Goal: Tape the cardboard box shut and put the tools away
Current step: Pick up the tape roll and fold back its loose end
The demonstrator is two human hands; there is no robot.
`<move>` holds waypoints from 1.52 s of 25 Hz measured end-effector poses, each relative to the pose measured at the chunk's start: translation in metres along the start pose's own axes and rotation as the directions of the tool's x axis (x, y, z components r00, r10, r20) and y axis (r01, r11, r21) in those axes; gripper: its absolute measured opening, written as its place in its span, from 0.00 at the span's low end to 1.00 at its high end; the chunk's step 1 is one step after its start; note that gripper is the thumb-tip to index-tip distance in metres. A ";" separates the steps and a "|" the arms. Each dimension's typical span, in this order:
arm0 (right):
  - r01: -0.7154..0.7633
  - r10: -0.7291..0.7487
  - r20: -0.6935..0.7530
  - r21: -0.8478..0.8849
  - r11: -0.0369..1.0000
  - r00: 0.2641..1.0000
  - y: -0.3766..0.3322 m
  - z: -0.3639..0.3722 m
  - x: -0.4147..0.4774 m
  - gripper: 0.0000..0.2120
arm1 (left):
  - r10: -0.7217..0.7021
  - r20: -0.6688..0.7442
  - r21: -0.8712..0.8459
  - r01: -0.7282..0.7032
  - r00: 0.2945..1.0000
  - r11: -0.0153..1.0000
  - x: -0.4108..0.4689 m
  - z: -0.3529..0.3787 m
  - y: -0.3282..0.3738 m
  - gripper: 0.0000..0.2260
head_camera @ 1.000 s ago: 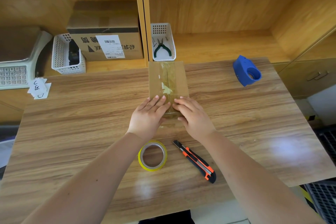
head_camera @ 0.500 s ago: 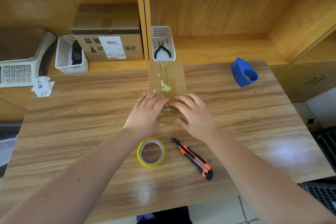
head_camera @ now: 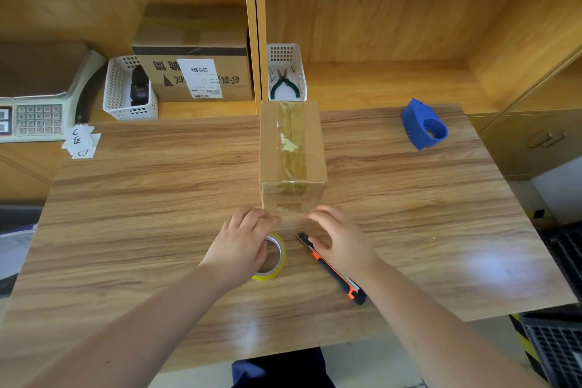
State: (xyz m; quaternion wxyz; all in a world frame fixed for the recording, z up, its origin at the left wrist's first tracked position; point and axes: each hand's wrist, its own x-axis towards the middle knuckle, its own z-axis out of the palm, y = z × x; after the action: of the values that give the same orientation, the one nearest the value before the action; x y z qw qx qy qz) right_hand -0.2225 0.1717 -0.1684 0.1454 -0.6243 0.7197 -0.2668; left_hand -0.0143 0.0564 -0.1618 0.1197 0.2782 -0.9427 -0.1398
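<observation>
On table point(head_camera: 157, 198): one box point(head_camera: 291, 142), two tools.

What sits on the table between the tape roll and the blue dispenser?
In the head view, the utility knife and the right hand over it lie beside the tape roll; from there to the blue dispenser is bare table.

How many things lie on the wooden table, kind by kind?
Cardboard box: 1
Tape roll: 1
Utility knife: 1
Blue tape dispenser: 1
Total: 4
</observation>
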 end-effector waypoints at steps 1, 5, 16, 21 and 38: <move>-0.027 0.027 0.030 0.019 0.999 0.999 0.000 0.004 -0.004 0.17 | -0.041 0.028 -0.037 0.042 0.999 0.998 -0.004 0.004 0.003 0.25; -0.123 0.115 0.132 0.055 0.991 0.985 -0.003 0.017 -0.014 0.19 | -0.199 0.195 -0.112 0.223 0.960 0.968 -0.014 0.018 0.011 0.24; -0.225 0.196 0.298 0.066 0.972 0.934 -0.004 0.045 -0.014 0.23 | -0.280 0.479 -0.061 0.350 0.832 0.935 -0.009 0.043 0.018 0.29; -0.280 0.235 0.313 0.106 0.954 0.920 -0.006 0.054 -0.014 0.23 | -0.303 0.490 -0.118 0.407 0.817 0.906 -0.007 0.046 0.018 0.29; -0.561 0.446 0.373 0.299 0.772 0.813 -0.013 0.081 -0.008 0.22 | -0.341 0.558 -0.319 0.575 0.756 0.754 -0.001 0.046 0.033 0.27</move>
State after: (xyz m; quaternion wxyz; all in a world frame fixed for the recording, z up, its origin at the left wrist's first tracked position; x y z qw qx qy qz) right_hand -0.1659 0.1623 -0.2280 0.4357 -0.3948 0.7640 -0.2657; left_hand -0.0436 0.0925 -0.1942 -0.0859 0.4276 -0.7776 -0.4529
